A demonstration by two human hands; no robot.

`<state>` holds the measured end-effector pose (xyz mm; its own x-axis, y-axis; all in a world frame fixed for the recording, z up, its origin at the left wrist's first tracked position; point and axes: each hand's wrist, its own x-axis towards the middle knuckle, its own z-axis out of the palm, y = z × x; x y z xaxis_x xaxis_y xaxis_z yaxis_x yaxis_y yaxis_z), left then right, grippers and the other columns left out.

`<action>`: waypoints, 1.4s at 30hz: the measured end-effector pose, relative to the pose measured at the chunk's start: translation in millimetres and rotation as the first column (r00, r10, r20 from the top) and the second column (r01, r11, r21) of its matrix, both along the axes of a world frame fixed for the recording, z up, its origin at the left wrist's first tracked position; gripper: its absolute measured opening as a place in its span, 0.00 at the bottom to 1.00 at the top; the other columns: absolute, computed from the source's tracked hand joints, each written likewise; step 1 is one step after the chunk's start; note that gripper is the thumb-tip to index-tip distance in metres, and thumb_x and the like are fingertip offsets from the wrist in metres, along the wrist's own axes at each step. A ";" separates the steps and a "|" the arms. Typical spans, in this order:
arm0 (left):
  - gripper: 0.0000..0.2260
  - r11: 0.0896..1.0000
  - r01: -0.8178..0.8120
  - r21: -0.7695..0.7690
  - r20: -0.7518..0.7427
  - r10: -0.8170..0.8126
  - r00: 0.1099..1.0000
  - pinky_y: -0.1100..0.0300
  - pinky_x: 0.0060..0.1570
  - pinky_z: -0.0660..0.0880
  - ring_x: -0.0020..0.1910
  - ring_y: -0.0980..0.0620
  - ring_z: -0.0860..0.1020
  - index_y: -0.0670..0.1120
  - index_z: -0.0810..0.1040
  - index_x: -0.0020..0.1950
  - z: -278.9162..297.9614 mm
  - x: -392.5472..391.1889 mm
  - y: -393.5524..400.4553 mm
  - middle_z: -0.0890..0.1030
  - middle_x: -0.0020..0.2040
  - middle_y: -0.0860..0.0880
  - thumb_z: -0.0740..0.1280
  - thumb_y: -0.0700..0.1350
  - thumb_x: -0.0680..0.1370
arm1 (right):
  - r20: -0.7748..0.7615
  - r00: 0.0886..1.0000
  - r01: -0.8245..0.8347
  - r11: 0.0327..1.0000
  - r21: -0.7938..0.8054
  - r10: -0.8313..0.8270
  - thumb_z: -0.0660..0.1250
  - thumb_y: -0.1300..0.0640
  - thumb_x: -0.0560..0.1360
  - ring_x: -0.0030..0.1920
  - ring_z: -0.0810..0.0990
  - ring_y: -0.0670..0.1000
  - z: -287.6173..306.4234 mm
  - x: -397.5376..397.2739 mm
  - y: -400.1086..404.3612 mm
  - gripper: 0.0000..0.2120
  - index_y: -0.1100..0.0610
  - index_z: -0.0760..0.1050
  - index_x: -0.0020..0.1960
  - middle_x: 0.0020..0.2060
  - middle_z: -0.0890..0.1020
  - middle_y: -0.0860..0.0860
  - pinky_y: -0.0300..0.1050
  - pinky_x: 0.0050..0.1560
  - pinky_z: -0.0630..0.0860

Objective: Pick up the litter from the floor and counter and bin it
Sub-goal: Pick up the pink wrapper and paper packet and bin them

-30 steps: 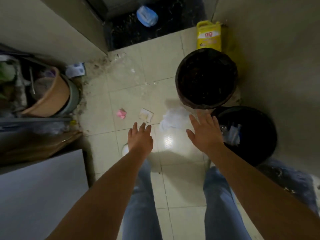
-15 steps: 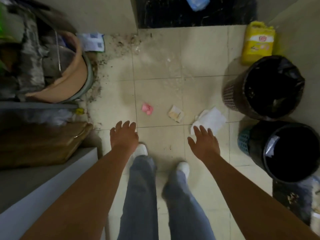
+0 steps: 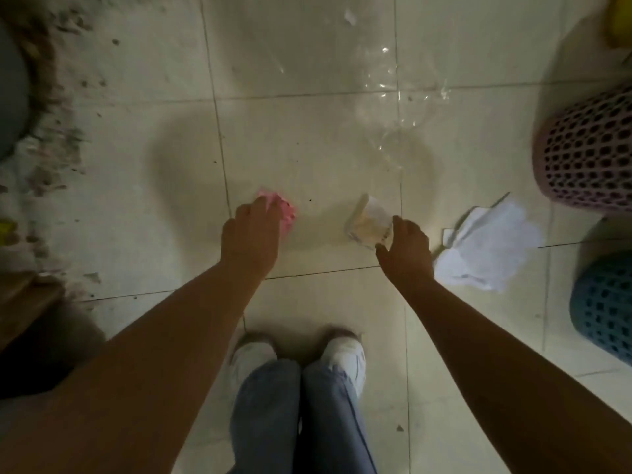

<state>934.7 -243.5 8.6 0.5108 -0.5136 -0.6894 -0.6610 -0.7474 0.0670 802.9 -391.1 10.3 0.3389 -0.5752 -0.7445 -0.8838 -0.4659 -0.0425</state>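
Note:
A crumpled pink wrapper [image 3: 287,213] lies on the tiled floor, and my left hand [image 3: 249,234] is down on it with the fingers curled over its near side. A small clear packet with tan contents [image 3: 371,224] lies to its right. My right hand [image 3: 407,251] pinches the packet's right edge between thumb and fingers. A crumpled white paper [image 3: 489,251] lies just right of that hand. Two mesh bins stand at the right edge: a pinkish one [image 3: 588,152] and a blue one [image 3: 608,302] nearer me.
Clear plastic film [image 3: 393,97] lies on the floor beyond the packet. Dirt and crumbs [image 3: 58,148] spread along the left side beside a grey tub [image 3: 10,97]. A wooden board [image 3: 24,302] sits at the left, a yellow container [image 3: 620,18] at top right. My white shoes [image 3: 253,354] stand below.
I have bent down close to the floor. Both hands have dropped from hovering open above the tiles onto the litter: left onto the pink wrapper, right onto the packet.

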 end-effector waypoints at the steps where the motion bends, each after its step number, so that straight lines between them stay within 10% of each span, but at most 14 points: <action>1: 0.24 1.000 -0.003 -0.016 -0.005 0.003 1.000 0.50 0.61 0.73 0.67 0.41 0.69 0.42 0.57 0.76 -16.7 6.0 -2.9 0.65 0.73 0.41 0.58 0.38 0.81 | 0.012 0.999 0.031 0.999 -0.031 -0.031 0.64 0.59 0.76 0.67 0.69 0.60 -17.2 0.8 -1.8 0.27 0.62 0.60 0.72 0.68 0.69 0.61 0.54 0.67 0.69; 4: 0.21 0.979 0.127 -0.161 0.014 -0.126 0.992 0.44 0.55 0.75 0.63 0.36 0.74 0.37 0.70 0.70 -58.0 21.9 -4.8 0.74 0.67 0.35 0.65 0.38 0.77 | -0.055 0.998 0.031 0.986 -0.165 -0.041 0.65 0.57 0.75 0.65 0.69 0.60 -51.3 -2.9 -6.6 0.26 0.61 0.61 0.70 0.65 0.70 0.59 0.56 0.64 0.68; 8: 0.14 0.898 0.429 -0.099 0.099 -0.420 0.902 0.56 0.33 0.78 0.32 0.45 0.83 0.42 0.84 0.31 -73.5 33.4 -4.8 0.84 0.31 0.44 0.59 0.45 0.66 | -0.161 0.987 -0.017 0.968 -0.251 -0.025 0.62 0.55 0.77 0.63 0.69 0.60 -64.6 -11.4 -8.2 0.17 0.64 0.71 0.61 0.60 0.73 0.60 0.55 0.64 0.64; 13: 0.03 0.868 0.479 -0.133 0.052 -0.477 0.877 0.63 0.27 0.75 0.24 0.47 0.79 0.42 0.81 0.26 -42.5 18.9 -17.5 0.79 0.23 0.45 0.74 0.39 0.59 | -0.111 0.985 0.103 0.969 -0.226 -0.130 0.59 0.62 0.77 0.62 0.69 0.60 -54.7 -15.0 -6.5 0.13 0.64 0.75 0.59 0.59 0.75 0.60 0.54 0.65 0.63; 16: 0.14 0.888 0.424 -0.179 -0.129 -0.448 0.885 0.63 0.22 0.74 0.20 0.45 0.78 0.38 0.78 0.25 -6.5 5.0 -21.9 0.78 0.21 0.42 0.80 0.31 0.47 | -0.087 0.977 0.180 0.973 -0.147 -0.194 0.58 0.59 0.77 0.62 0.70 0.60 -14.3 -23.2 -0.2 0.13 0.63 0.75 0.58 0.58 0.76 0.59 0.54 0.63 0.65; 25: 0.20 0.874 0.450 -0.184 -0.089 -0.470 0.878 0.69 0.15 0.70 0.18 0.48 0.79 0.41 0.83 0.35 198.5 -51.3 -100.8 0.80 0.25 0.44 0.83 0.36 0.47 | -0.067 0.850 0.523 0.852 -0.010 -0.523 0.61 0.60 0.74 0.53 0.77 0.62 196.5 -94.5 -37.7 0.08 0.64 0.75 0.45 0.45 0.77 0.62 0.50 0.51 0.73; 30: 0.15 0.852 0.505 -0.142 -0.139 -0.522 0.842 0.61 0.50 0.77 0.55 0.47 0.81 0.42 0.71 0.66 314.4 -115.6 -158.4 0.79 0.59 0.43 0.63 0.41 0.79 | 0.075 0.650 0.760 0.649 -0.044 -0.756 0.60 0.61 0.74 0.41 0.70 0.57 305.8 -153.7 -91.4 0.18 0.56 0.59 0.28 0.36 0.72 0.57 0.45 0.42 0.65; 34: 0.13 0.878 0.456 -0.142 -0.171 -0.476 0.863 0.59 0.54 0.74 0.59 0.47 0.78 0.42 0.70 0.66 365.5 -169.1 -211.5 0.77 0.62 0.44 0.56 0.40 0.82 | 0.199 0.555 0.828 0.558 -0.047 -0.807 0.62 0.63 0.74 0.38 0.69 0.56 353.3 -201.3 -138.1 0.21 0.56 0.58 0.25 0.25 0.64 0.52 0.43 0.40 0.62; 39: 0.14 0.954 0.252 -0.164 -0.216 -0.284 0.934 0.56 0.53 0.73 0.59 0.44 0.77 0.41 0.71 0.66 386.9 -243.8 -274.7 0.78 0.60 0.41 0.56 0.42 0.82 | 0.215 0.480 0.870 0.493 0.011 -0.851 0.62 0.62 0.76 0.43 0.74 0.58 376.8 -287.6 -189.1 0.05 0.61 0.74 0.42 0.42 0.78 0.66 0.41 0.42 0.62; 42: 0.12 0.988 0.080 -0.133 -0.266 -0.113 0.957 0.56 0.54 0.73 0.59 0.44 0.77 0.38 0.73 0.62 382.4 -295.5 -314.2 0.79 0.59 0.40 0.57 0.41 0.82 | 0.144 0.380 0.921 0.388 0.032 -0.914 0.60 0.60 0.78 0.55 0.77 0.64 372.9 -346.0 -220.5 0.13 0.68 0.75 0.57 0.53 0.80 0.67 0.41 0.44 0.62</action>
<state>639.2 -557.7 391.0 0.2570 -0.6383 -0.7256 -0.6738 -0.6566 0.3390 456.9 -611.6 383.2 -0.3376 -0.6224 -0.7061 -0.7615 0.6215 -0.1838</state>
